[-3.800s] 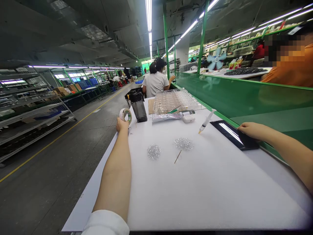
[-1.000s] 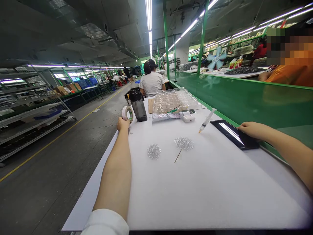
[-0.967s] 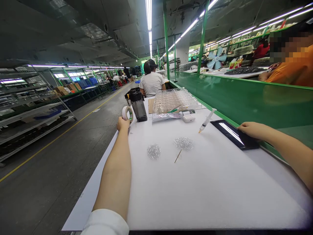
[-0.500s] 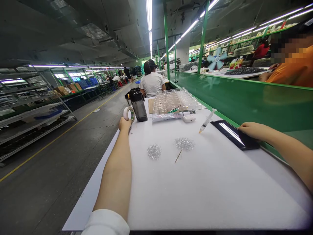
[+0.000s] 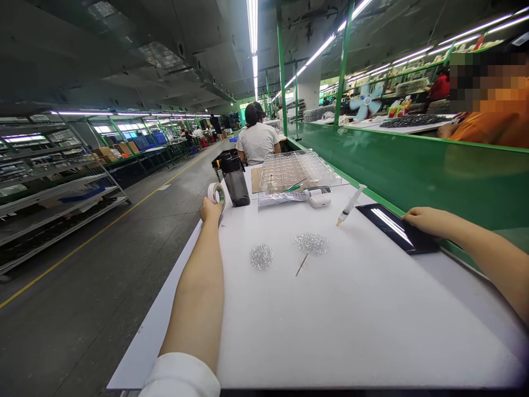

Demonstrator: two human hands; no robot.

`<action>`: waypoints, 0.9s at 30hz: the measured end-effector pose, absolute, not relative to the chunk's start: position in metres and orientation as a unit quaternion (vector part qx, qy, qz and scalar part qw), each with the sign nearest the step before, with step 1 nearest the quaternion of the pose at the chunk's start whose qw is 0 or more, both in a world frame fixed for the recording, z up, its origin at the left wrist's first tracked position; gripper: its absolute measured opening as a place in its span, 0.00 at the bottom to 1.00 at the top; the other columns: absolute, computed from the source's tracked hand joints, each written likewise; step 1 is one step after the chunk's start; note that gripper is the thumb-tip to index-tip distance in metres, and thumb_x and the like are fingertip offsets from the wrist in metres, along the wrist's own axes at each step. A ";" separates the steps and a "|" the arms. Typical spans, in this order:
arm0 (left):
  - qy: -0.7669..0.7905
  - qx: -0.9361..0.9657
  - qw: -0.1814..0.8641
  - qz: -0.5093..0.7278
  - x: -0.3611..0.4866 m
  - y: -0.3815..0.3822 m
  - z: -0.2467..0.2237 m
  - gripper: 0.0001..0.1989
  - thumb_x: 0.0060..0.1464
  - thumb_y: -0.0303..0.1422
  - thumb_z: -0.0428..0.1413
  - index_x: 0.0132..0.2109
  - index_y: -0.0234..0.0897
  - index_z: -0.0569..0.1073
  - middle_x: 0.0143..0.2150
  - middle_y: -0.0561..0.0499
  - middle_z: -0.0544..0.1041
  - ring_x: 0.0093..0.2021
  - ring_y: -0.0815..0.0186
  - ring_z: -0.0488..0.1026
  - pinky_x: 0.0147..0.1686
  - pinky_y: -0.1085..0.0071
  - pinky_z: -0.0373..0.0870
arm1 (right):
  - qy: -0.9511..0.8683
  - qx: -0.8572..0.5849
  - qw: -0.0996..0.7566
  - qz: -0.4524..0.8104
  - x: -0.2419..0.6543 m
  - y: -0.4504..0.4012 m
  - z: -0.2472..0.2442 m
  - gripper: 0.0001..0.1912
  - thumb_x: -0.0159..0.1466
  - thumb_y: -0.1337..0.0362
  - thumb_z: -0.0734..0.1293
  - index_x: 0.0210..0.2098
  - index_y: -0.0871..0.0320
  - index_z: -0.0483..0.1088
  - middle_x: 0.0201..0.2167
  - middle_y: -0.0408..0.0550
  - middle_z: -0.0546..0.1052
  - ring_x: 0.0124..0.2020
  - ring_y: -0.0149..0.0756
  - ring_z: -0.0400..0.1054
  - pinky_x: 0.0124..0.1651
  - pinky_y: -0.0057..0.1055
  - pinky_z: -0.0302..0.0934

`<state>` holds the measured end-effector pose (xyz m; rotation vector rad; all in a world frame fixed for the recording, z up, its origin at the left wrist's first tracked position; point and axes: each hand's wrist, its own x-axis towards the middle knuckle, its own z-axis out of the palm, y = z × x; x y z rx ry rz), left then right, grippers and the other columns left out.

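My left hand (image 5: 210, 210) is closed at the table's left edge on a roll of tape (image 5: 216, 194), which stands upright beside a dark plastic jug (image 5: 236, 186). Out to the right, my right hand (image 5: 422, 216) grips the outer edge of a black tablet (image 5: 392, 227) lying flat; its fingertips are partly hidden. Left of the tablet lies a syringe (image 5: 349, 206) with an amber tip. Between my arms are two heaps of tiny shiny pieces, a left heap (image 5: 262, 257) and a right heap (image 5: 312, 243). A thin wooden stick (image 5: 302, 264) touches the right one.
Clear plastic trays (image 5: 295, 170), a tube (image 5: 285, 198) and a white case (image 5: 319, 202) occupy the table's far end. A green belt (image 5: 413, 160) runs along the right. One person in white (image 5: 259, 138) sits ahead; another in orange (image 5: 496, 121) is across the belt.
The view has shifted very slightly. Both hands keep their places on the tape roll and the tablet, and the heaps, stick and syringe lie as before.
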<state>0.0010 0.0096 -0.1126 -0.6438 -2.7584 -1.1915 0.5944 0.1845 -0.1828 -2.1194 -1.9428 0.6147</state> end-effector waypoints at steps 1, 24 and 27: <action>-0.895 -0.207 0.042 -0.392 0.001 0.009 -0.112 0.18 0.65 0.25 0.73 0.56 0.46 0.79 0.63 0.39 0.89 0.69 0.41 0.87 0.70 0.50 0.83 | -0.658 -0.717 0.101 0.207 0.595 0.185 -0.183 0.13 0.76 0.61 0.67 0.33 0.52 0.71 0.35 0.55 0.81 0.35 0.50 0.78 0.35 0.39 0.71; -0.883 -0.229 0.050 -0.407 -0.008 0.016 -0.119 0.22 0.69 0.30 0.71 0.66 0.45 0.78 0.68 0.37 0.87 0.71 0.42 0.85 0.71 0.50 0.82 | -0.674 -0.704 0.105 0.195 0.609 0.209 -0.204 0.12 0.75 0.57 0.67 0.35 0.52 0.74 0.34 0.56 0.82 0.34 0.52 0.79 0.31 0.39 0.73; -0.897 -0.235 0.026 -0.373 -0.010 0.017 -0.122 0.22 0.64 0.28 0.74 0.61 0.42 0.81 0.65 0.35 0.88 0.71 0.38 0.86 0.69 0.51 0.82 | -0.670 -0.709 0.099 0.199 0.607 0.207 -0.202 0.14 0.77 0.57 0.65 0.35 0.52 0.73 0.35 0.56 0.82 0.35 0.50 0.79 0.32 0.38 0.73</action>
